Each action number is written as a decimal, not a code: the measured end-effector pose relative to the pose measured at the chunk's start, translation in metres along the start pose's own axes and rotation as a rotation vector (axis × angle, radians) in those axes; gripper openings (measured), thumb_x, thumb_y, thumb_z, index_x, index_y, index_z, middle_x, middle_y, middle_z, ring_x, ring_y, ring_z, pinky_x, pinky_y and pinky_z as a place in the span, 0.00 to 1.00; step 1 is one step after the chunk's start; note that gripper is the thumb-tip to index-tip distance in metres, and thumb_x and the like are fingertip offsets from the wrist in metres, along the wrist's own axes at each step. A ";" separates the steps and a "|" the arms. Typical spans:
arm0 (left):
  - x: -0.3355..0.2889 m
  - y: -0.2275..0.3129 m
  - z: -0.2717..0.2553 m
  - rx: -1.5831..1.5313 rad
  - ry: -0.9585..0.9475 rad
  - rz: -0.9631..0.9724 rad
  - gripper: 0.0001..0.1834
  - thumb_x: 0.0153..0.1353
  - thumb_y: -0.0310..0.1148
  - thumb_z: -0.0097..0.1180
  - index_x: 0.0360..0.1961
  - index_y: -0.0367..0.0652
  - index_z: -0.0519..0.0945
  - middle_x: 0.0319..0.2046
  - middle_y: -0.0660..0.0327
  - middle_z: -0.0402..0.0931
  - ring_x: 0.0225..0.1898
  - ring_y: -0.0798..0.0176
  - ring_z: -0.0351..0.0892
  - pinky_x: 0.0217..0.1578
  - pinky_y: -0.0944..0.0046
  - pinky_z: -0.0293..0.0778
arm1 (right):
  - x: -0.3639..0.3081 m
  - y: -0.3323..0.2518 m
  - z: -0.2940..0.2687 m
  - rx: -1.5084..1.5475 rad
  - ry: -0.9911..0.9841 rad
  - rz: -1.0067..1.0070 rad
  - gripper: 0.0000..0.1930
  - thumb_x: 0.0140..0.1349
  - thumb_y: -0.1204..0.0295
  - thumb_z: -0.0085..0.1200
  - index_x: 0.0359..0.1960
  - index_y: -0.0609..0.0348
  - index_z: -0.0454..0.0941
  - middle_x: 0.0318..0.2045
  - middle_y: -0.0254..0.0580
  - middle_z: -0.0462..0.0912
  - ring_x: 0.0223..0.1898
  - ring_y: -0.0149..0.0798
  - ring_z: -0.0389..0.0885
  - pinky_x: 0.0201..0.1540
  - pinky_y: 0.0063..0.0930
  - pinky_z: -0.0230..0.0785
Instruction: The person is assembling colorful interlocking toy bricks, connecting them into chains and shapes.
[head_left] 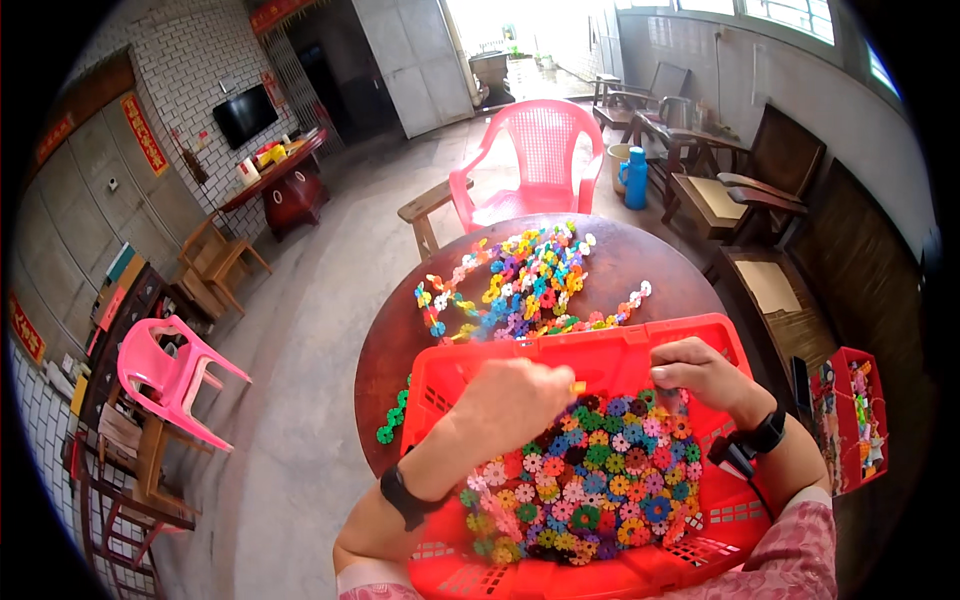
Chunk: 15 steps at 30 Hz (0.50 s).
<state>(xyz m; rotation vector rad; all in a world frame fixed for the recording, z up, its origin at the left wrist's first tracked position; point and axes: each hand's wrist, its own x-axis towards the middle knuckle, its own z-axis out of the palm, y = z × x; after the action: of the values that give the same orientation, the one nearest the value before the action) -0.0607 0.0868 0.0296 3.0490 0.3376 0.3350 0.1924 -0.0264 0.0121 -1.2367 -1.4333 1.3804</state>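
Observation:
My left hand (pixel 520 398) is closed over the left side of a red plastic basket (pixel 590 347), blurred by motion. A small yellow plastic piece (pixel 578 388), likely an interlocking flower disc, shows at its fingertips. On the basket's right side, my right hand (pixel 700 372) is curled with thumb and fingers pressed together. A blurred bit below its fingertips is too unclear to name. Beneath both hands, many loose flower-shaped interlocking discs (pixel 590 485) in mixed colours fill the basket. Beyond the rim, joined chains of the same discs (pixel 535 275) lie heaped on the round table.
The brown round table (pixel 660 265) stands under the basket's far part. A green disc chain (pixel 393 415) lies at its left edge. Past it stand a pink plastic chair (pixel 535 150) and a blue flask (pixel 635 178). A red box (pixel 860 420) is at my right.

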 end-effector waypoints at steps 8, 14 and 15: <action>0.021 0.021 0.050 -1.617 0.389 -0.246 0.15 0.74 0.40 0.40 0.37 0.41 0.74 0.17 0.71 0.63 0.20 0.79 0.63 0.22 0.77 0.60 | 0.028 0.024 0.044 0.001 -0.234 -0.121 0.34 0.66 0.62 0.55 0.68 0.57 0.51 0.50 0.46 0.75 0.54 0.33 0.72 0.57 0.30 0.66; 0.019 0.036 0.062 -1.582 0.464 -0.257 0.14 0.72 0.40 0.44 0.37 0.40 0.75 0.22 0.72 0.64 0.23 0.80 0.62 0.25 0.77 0.63 | 0.026 0.025 0.054 0.427 -0.254 0.101 0.29 0.66 0.67 0.54 0.65 0.55 0.54 0.42 0.41 0.79 0.38 0.39 0.84 0.39 0.29 0.77; 0.017 0.038 0.061 -1.579 0.430 -0.297 0.13 0.72 0.39 0.45 0.38 0.40 0.74 0.22 0.71 0.66 0.23 0.79 0.65 0.25 0.76 0.65 | 0.025 0.027 0.054 0.414 -0.240 0.095 0.26 0.66 0.68 0.54 0.62 0.55 0.57 0.40 0.39 0.79 0.38 0.39 0.84 0.39 0.29 0.78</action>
<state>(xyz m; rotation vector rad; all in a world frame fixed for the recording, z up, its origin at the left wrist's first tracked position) -0.0231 0.0515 -0.0230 1.3573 0.2965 0.7446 0.1379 -0.0163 -0.0227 -0.9026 -1.1694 1.8309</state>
